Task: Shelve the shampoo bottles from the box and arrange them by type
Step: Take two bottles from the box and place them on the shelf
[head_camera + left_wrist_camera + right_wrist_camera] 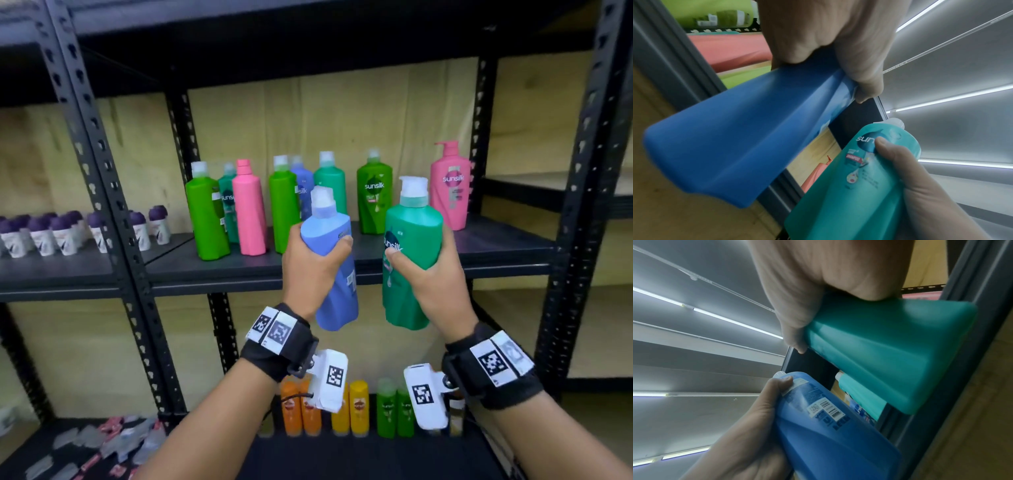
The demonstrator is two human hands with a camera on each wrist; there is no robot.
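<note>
While both hands hang in front of the black metal shelf's front edge, each carries one bottle, likely fresh from the box, which isn't in view. Left hand fingers curl round the blue plastic shampoo bottle, white cap up and tilted away; right hand wraps the teal-green plastic shampoo bottle, thumb pressed on its label. Both are held upright at mid-body, probably for a straight set-down. Along the front edge, bare board lies between the held bottles and the back row. Farther back: lime-green bottles, a pink capped bottle, a blue one and a teal one mid-row, probably the matching spots. A pink pump bottle stands near the right post, with open room beside it.
</note>
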